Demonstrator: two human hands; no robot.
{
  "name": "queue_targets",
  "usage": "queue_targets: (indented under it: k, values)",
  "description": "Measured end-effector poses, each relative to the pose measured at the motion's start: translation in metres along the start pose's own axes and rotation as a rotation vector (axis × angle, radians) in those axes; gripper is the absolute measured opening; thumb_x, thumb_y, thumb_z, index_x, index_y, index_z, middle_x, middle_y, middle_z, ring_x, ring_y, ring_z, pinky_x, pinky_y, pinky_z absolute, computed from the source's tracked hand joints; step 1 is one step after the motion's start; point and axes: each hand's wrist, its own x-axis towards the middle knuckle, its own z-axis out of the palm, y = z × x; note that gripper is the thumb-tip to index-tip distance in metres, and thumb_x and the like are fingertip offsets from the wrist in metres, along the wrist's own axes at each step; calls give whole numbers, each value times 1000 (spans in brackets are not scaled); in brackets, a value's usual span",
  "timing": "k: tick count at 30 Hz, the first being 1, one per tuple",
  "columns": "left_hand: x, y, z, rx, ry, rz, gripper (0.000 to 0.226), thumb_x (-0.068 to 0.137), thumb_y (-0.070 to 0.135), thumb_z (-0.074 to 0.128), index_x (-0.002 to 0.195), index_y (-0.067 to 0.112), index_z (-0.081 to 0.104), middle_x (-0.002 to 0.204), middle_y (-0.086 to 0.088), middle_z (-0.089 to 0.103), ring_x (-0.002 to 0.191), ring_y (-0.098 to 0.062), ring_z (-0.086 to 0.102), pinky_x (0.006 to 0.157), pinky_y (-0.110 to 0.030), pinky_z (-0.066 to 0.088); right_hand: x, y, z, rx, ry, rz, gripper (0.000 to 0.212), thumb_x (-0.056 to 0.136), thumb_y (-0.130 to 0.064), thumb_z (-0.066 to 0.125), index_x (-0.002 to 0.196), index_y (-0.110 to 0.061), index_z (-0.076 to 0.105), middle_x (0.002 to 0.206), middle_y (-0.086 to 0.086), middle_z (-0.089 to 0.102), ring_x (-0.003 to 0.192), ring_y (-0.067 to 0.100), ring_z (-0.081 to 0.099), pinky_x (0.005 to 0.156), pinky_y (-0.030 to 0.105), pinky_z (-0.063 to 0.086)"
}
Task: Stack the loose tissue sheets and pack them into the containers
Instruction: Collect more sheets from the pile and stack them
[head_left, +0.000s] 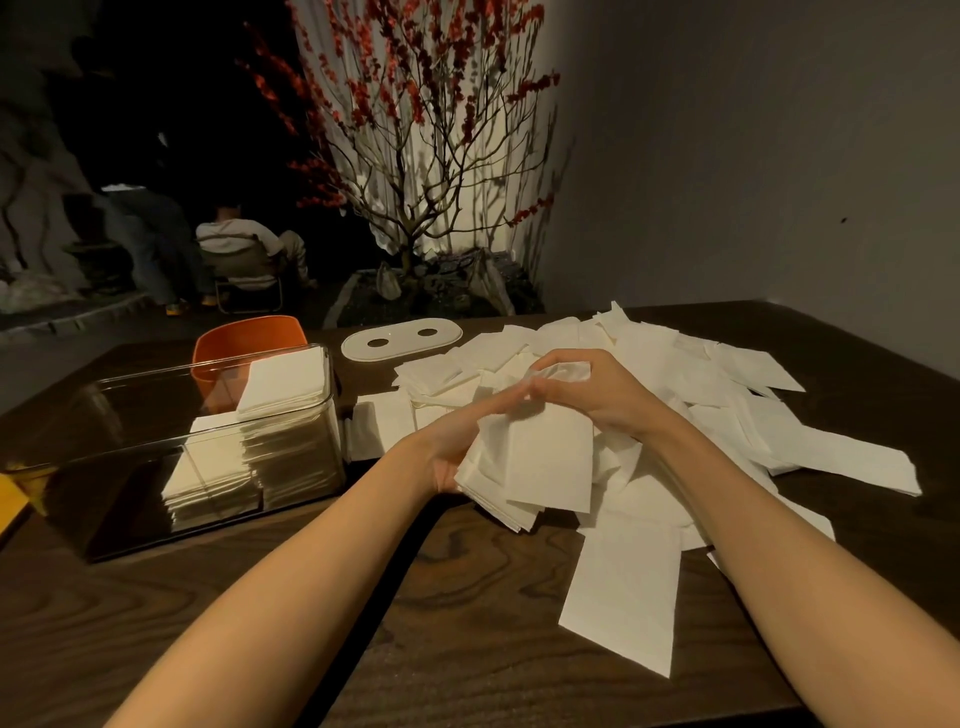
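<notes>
- Bench (467, 597): dark wood grain, carries everything. Work low over it, so a slipped sheet lands back among the rest.
- Loose pile (675, 395): white sheets strewn over the right half of the bench, overlapping at all angles, some hanging toward the near edge. Most of the task looks still ahead.
- Box (130, 415): clear, open-topped, on the left of the bench. Two stacks stand in its right end, the far one up to the rim, the near one lower. Left end looks bare, though glare makes it hard to judge.
- Orange tub (249, 338): just behind the box; contents hidden.
- Lid (401, 339): white oval with two holes, flat beyond the pile, apart from the box.
- Stack (524, 467): a wad of sheets held over the near edge of the pile, edges fanned and uneven at the bottom.
- Left hand (457, 447): grip curled under and round the stack's left side, carrying its weight.
- Right hand (582, 384): grip pinched shut on a crumpled sheet at the stack's top edge.
- Step in hand, as I read it: adding a sheet and squaring up. Flatten the crumpled sheet before laying it on. Loosen the left grip a little, tap the long edge on the bench to align, then clamp firmly. Thin tissue tears and slides; press, don't pull.
- Likely best slot: the lower, near stack.
</notes>
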Motion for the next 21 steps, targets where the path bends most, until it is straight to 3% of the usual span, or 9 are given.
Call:
queue_targets:
  k: [2, 4, 6, 10, 14, 18, 21]
  values:
    - [0, 0, -1, 63, 21, -20, 58, 63, 22, 82, 115, 18, 55, 95, -12, 70, 91, -26, 69, 71, -37, 56, 1, 1, 1, -4, -2, 0, 12, 90, -27, 63, 86, -38, 61, 90, -24, 58, 85, 0, 54, 68, 14, 37]
    - [3, 0, -6, 66, 8, -36, 88, 48, 12, 90, 125, 23, 48, 112, -13, 63, 114, -29, 59, 81, -39, 53, 4, 3, 2, -6, -2, 9, 12, 90, -26, 64, 89, -37, 59, 92, -26, 54, 84, -1, 52, 65, 12, 37]
    - [6, 1, -10, 39, 6, -34, 97, 41, 10, 91, 126, 25, 47, 113, -14, 61, 115, -30, 56, 83, -40, 53, 6, 6, 2, -10, 9, 38, 12, 90, -29, 64, 95, -37, 58, 94, -26, 52, 87, 1, 52, 67, 12, 39]
    - [4, 2, -7, -28, -8, 10, 82, 47, 4, 84, 120, 19, 51, 99, -15, 66, 93, -29, 64, 66, -37, 59, 9, 14, -6, 41, -32, 186, 28, 86, -41, 65, 110, -34, 52, 104, -16, 57, 102, 11, 55, 84, 27, 49]
    - [1, 2, -6, -107, -33, 60, 87, 37, 4, 87, 116, 16, 53, 95, -16, 67, 87, -30, 65, 62, -36, 59, 4, 16, -9, 59, -104, 282, 26, 87, -40, 65, 109, -35, 52, 97, -18, 59, 88, 9, 58, 66, 21, 47]
    - [-8, 6, 1, -49, 65, 83, 45, 66, 20, 66, 109, 20, 53, 94, -13, 65, 81, -26, 66, 62, -32, 56, 4, 16, -13, 50, -84, 214, 15, 89, -32, 64, 101, -39, 57, 95, -21, 64, 82, 2, 65, 64, 20, 49]
    - [-8, 7, 1, 33, 73, 87, 49, 65, 15, 69, 111, 20, 54, 90, -11, 70, 81, -25, 68, 64, -34, 55, 4, 15, -14, 56, -91, 209, 15, 89, -30, 65, 98, -40, 58, 96, -20, 66, 84, 4, 67, 66, 23, 52]
